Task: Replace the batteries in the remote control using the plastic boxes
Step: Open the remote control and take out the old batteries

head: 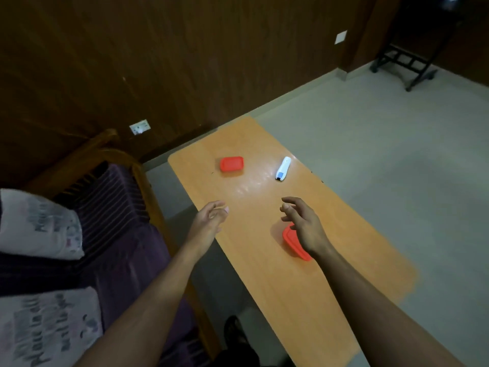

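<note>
Fingers of the right hand and left hand are hanging loosely spread, holding nothing, while the white remote control is lying beyond them on the wooden table, long axis pointing away, nearer the right hand.

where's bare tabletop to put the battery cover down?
Free: the near end of the table, between the forearms, below the near red box; also the glossy strip between the far red box and remote. Crowded: around the right hand, over the near box.
</note>
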